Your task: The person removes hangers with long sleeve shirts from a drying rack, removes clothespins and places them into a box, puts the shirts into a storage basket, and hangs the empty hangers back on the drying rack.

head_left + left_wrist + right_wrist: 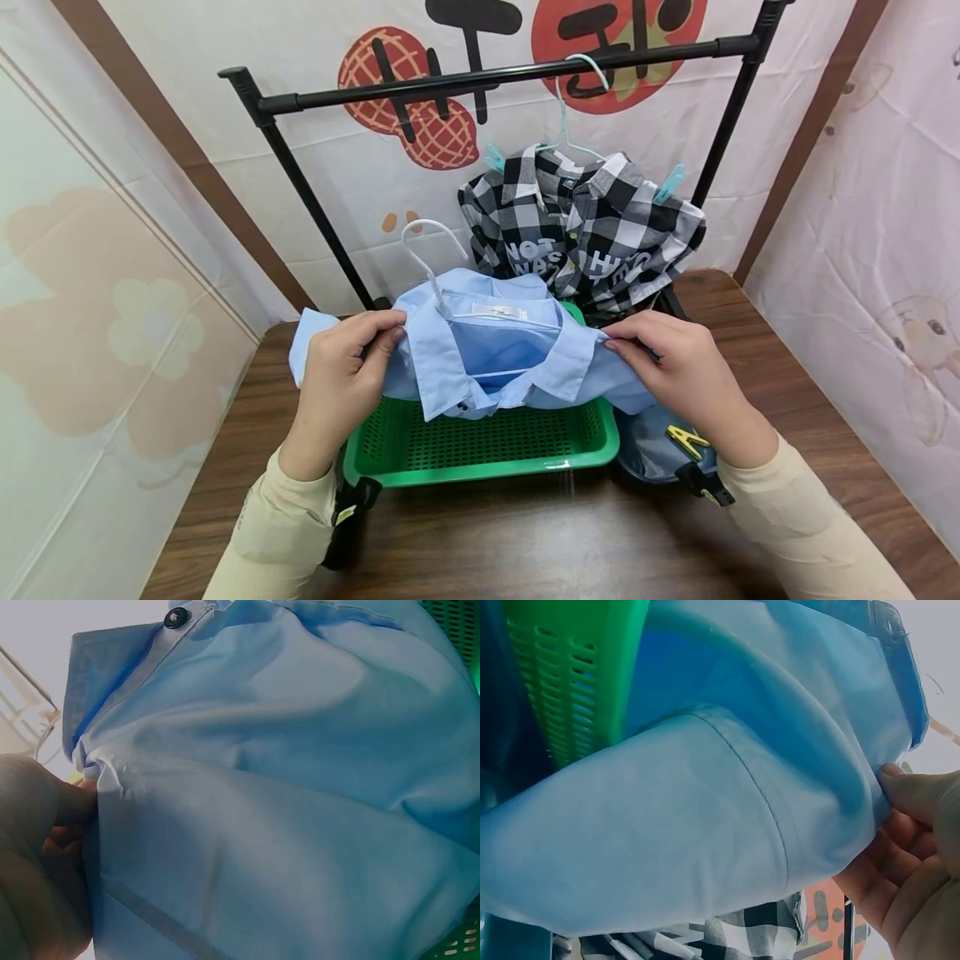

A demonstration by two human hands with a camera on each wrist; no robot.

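A light blue collared shirt [517, 375] hangs between both hands over a green basket [480, 477], with a white hanger [426, 258] inside it, its hook standing up out of the neck. The left hand [341, 379] pinches the shirt at one shoulder beside the collar; in the left wrist view the thumb presses on the bunched blue cloth [247, 780]. At the opposite shoulder the right hand [686, 371] pinches the fabric between thumb and fingers. A dark button [177, 617] shows near the collar.
Behind stands a black clothes rack [480, 81]. A black-and-white checked shirt [600, 225] hangs from it on a light blue hanger [562, 125] with clothespins [670, 184] at its shoulders. A dark blue container [648, 454] with a yellow clothespin [687, 442] sits right of the basket on the wooden table [510, 542].
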